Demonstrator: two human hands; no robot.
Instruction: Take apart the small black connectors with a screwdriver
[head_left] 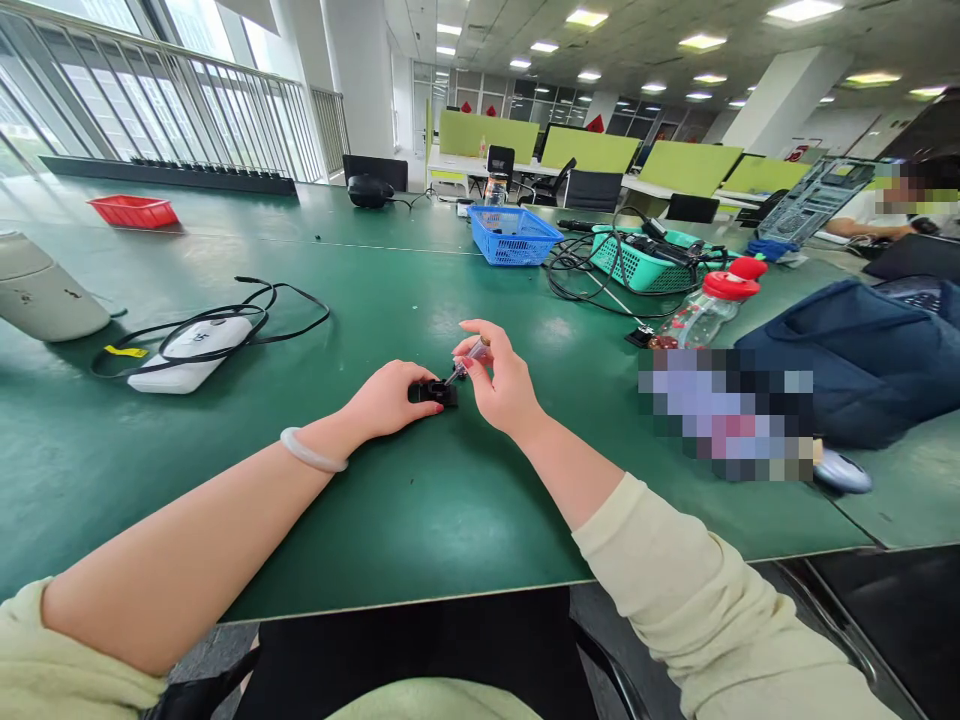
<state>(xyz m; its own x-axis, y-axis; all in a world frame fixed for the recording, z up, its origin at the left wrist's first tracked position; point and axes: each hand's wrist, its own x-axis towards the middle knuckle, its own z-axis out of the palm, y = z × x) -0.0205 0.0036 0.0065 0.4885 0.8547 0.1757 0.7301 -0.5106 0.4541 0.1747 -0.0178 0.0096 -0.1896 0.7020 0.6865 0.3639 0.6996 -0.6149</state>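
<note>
My left hand (394,397) is closed around a small black part (435,392), pressing it against the green tabletop (390,520). A white bangle circles the left wrist. In my right hand (499,380) is a small screwdriver (474,352) with a clear handle, held slanting between the fingers. Its metal shaft points down and left to the black part, and the tip appears to meet it. Fine details of the black part are too small to make out.
To the left lie a white device (193,352) with a black cord and a red tray (135,210). Ahead stand a blue basket (514,240) and a green basket (637,268) of cables. A bottle (705,310) and dark blue bag (862,360) are right. Another person (862,215) sits far right.
</note>
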